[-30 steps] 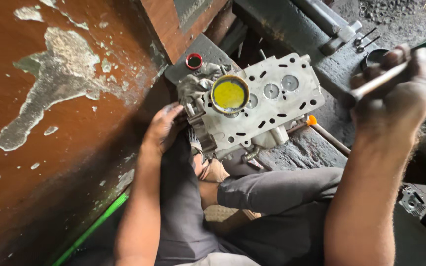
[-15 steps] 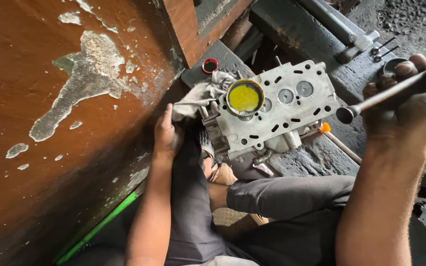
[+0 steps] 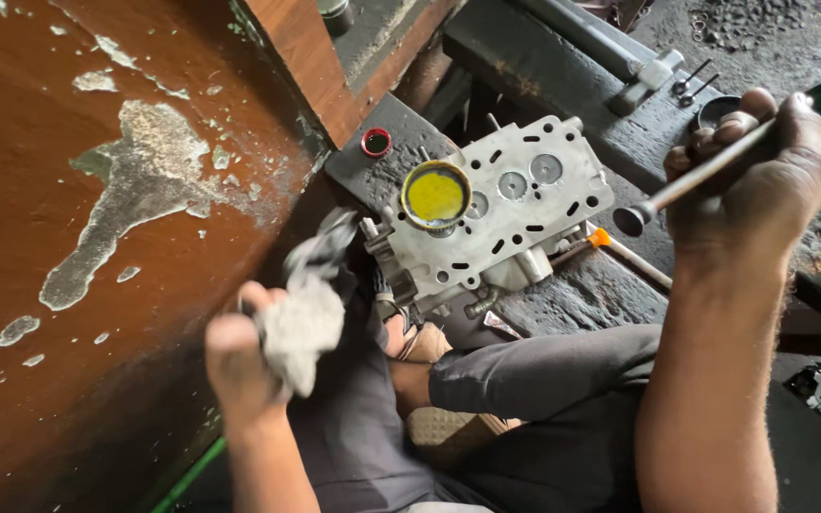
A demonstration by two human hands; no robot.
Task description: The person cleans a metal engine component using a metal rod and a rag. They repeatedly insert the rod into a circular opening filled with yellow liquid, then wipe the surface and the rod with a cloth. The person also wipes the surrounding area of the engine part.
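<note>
My left hand [image 3: 239, 356] is raised at the lower left and clutches a dirty grey rag [image 3: 304, 309], blurred from motion. My right hand [image 3: 757, 176] is at the upper right, closed around a long metal valve [image 3: 677, 187] whose round head points toward the middle. Between my hands lies a grey metal cylinder head [image 3: 496, 218] with several holes and valve seats, resting by my knees. A round tin of yellow paste [image 3: 435, 195] sits on its left end.
A brown wall with flaking paint [image 3: 116, 190] fills the left. A small red cap [image 3: 376, 142] lies on the dark bench [image 3: 572, 57] behind the head. An orange-handled tool [image 3: 620, 252] sits at its right. My grey trousers [image 3: 525, 380] are below.
My left hand has pulled the rag off the cylinder head's left end and lifted it toward me. My right hand with the valve stays at the right, shifted slightly.
</note>
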